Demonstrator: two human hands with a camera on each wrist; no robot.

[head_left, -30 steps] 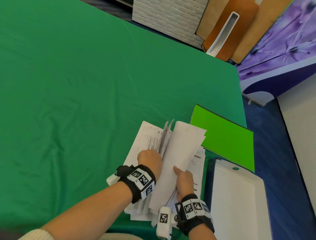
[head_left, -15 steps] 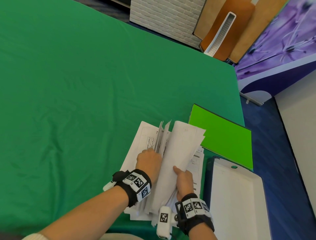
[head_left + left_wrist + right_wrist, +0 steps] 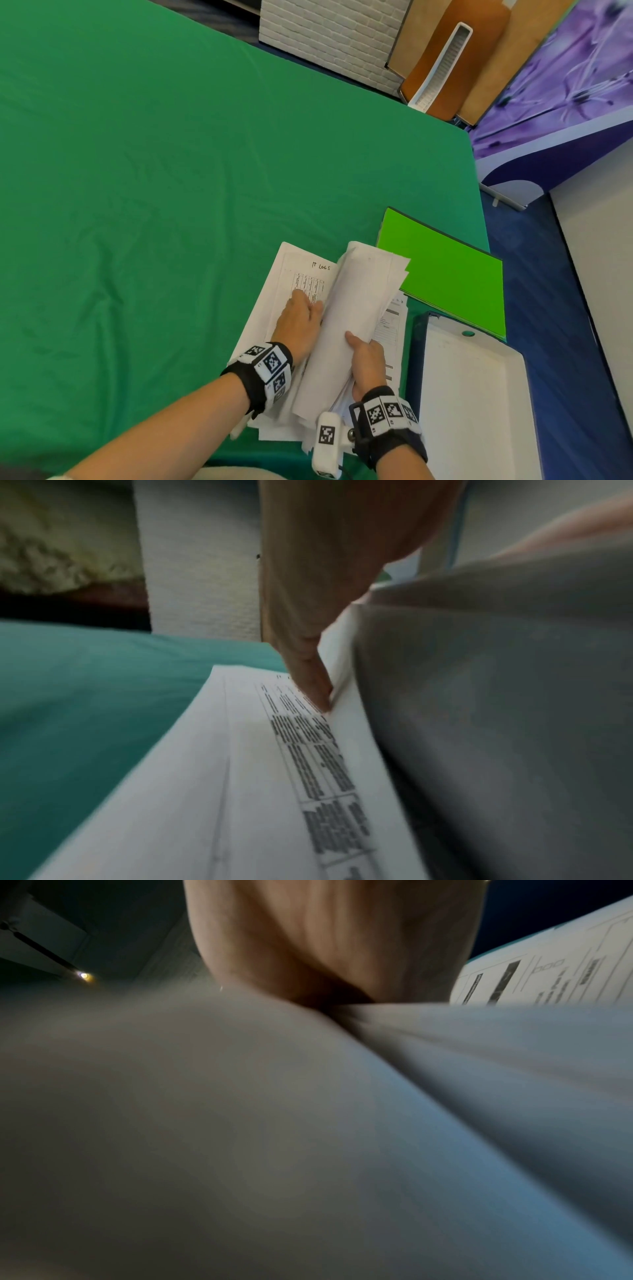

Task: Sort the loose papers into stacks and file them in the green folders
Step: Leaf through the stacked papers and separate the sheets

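A: Desk (image 3: 154,171) cover is green cloth, matt, with soft creases. Papers (image 3: 356,308) are thin matt white sheets; the top one (image 3: 301,270) carries printed tables and handwriting.

B: Folder (image 3: 445,274)?

A: Bright green card, smooth, flat matt finish. Tray (image 3: 479,394) beside it looks like white plastic, smooth, slight sheen.

B: Wrist gear?

A: Black fabric bands (image 3: 250,383) holding white printed marker tiles, plus a white plastic block (image 3: 327,442) at the right wrist. Behind the desk: a white brick-textured panel (image 3: 329,37), rough-looking, and brown boards (image 3: 462,51), smooth.
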